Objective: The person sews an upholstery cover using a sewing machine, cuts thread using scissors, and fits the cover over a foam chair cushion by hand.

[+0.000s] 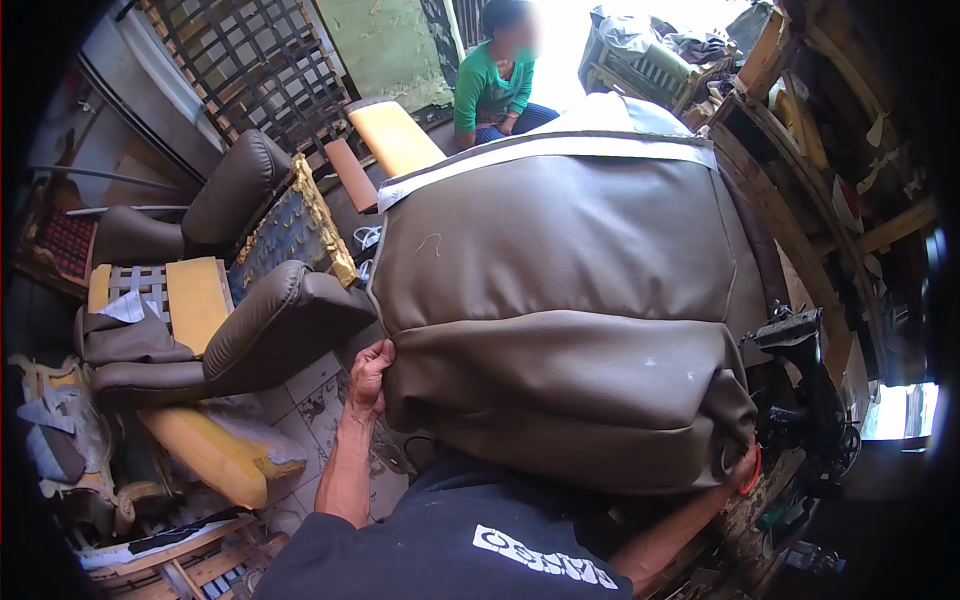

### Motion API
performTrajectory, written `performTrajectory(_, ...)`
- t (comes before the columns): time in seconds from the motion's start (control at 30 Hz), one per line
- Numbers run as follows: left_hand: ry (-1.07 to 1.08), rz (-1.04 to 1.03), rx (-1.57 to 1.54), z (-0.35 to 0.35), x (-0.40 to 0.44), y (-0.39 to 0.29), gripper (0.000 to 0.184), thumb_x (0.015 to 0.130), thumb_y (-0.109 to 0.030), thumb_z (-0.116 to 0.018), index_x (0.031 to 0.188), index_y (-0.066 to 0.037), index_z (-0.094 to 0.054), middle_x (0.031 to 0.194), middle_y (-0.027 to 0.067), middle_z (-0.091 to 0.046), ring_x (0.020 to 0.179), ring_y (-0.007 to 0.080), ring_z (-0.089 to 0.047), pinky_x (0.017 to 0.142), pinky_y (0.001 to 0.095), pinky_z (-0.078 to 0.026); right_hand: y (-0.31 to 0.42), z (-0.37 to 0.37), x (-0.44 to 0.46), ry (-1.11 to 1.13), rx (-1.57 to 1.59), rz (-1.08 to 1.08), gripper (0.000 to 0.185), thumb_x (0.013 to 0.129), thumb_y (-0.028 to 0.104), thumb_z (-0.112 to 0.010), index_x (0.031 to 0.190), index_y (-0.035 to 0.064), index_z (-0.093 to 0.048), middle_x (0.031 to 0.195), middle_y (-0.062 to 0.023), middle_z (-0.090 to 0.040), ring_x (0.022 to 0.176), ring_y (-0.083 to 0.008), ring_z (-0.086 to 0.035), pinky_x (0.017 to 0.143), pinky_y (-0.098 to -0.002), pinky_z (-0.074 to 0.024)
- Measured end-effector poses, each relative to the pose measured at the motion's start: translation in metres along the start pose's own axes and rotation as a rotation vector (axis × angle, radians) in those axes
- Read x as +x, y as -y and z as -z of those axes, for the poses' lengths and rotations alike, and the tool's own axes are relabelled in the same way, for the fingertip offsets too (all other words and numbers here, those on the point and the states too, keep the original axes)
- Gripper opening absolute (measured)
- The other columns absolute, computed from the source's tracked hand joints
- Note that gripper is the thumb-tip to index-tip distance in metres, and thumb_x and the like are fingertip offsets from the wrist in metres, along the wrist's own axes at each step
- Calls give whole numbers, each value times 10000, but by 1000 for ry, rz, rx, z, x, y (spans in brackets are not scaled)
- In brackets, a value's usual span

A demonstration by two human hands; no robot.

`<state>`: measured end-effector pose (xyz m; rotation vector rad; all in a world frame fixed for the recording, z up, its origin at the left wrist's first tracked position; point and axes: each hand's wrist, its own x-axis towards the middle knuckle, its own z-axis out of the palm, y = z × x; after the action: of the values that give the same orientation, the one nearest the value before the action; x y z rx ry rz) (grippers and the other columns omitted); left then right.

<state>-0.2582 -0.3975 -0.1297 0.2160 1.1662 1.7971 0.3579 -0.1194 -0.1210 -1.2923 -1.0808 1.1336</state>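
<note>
A large brown leather-like seat cover [560,250] spreads out in front of me, with a seam across its middle and a white strip [560,148] along its far edge. My left hand [371,374] is closed on the cover's left edge, close to the seam. At the lower right corner my right hand [742,468] grips the bunched material; its fingers are partly hidden by the folds. An orange-red band [755,472] shows at the right wrist. A loose thread [430,243] lies on the cover's upper left part.
A black sewing machine [815,400] stands to the right. Brown armchair parts [270,335] and yellow foam [215,455] crowd the left. A person in a green top [495,95] sits beyond the cover. Wooden frames [790,210] are stacked at the right.
</note>
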Motion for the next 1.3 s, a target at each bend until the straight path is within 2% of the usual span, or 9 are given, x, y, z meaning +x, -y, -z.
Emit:
performTrajectory(0.33,-47,27,-42,-24,-9,-12,305,1019,-268,-611,1107,21,-654,1030,99,-725,912,170,-700,866,322,-564,-5,4,1,-25,-47,9,446,1028,206,-415,1369,-51,-545,1381,-146,-584,1260,-227,-564,1106,-363,-403)
performTrajectory(0.53,-228,-97,199,-27,-6,-2,292,981,-293,-686,977,-5,-644,886,22,-683,791,108,-634,766,269,-529,-7,4,4,-36,-75,25,448,1025,180,-410,1388,-50,-533,1407,-141,-570,1288,-220,-546,1122,-354,-383)
performTrajectory(0.7,-280,-183,349,-20,5,13,316,1014,-289,-643,909,6,-681,819,-12,-660,738,55,-541,666,240,-452,-6,2,8,-65,-139,62,451,1022,159,-405,1404,-50,-524,1430,-136,-559,1311,-215,-531,1135,-347,-367)
performTrajectory(0.83,-281,-191,394,-22,6,12,340,1027,-310,-618,944,9,-703,841,-10,-681,748,52,-544,682,244,-459,-14,12,16,-60,-284,93,456,1020,142,-402,1417,-49,-516,1448,-133,-549,1329,-210,-519,1146,-340,-354)
performTrajectory(0.93,-321,-220,600,-12,7,12,403,1039,-362,-578,945,4,-720,823,-2,-698,751,67,-559,693,282,-470,-21,23,28,20,-517,98,460,1018,129,-399,1427,-49,-510,1461,-130,-542,1343,-207,-510,1153,-336,-345)
performTrajectory(1.03,-357,-250,736,-11,8,9,456,1048,-400,-539,959,6,-725,811,10,-708,753,84,-570,701,313,-476,-36,33,33,124,-617,132,521,986,30,-323,1488,-23,-451,1517,-128,-488,1398,-218,-460,1188,-341,-302)
performTrajectory(1.17,-412,-270,904,-24,0,5,491,1065,-415,-489,1014,14,-721,839,28,-725,774,102,-583,713,342,-478,-45,35,44,161,-522,208,466,1077,214,-387,1451,-48,-482,1506,-151,-495,1370,-236,-484,1182,-358,-313)
performTrajectory(1.2,-391,-328,817,-32,-2,7,494,1077,-411,-464,1007,9,-713,821,3,-699,767,82,-555,700,322,-463,-37,24,42,67,-231,17,478,1074,229,-402,1455,-50,-475,1497,-150,-501,1371,-240,-482,1184,-363,-311)
performTrajectory(1.3,-401,-300,709,-17,2,22,492,1088,-406,-442,999,4,-701,810,-21,-660,757,61,-514,686,288,-444,-28,16,44,13,-86,-11,481,1071,226,-393,1456,-52,-473,1498,-151,-499,1372,-240,-480,1185,-363,-310)
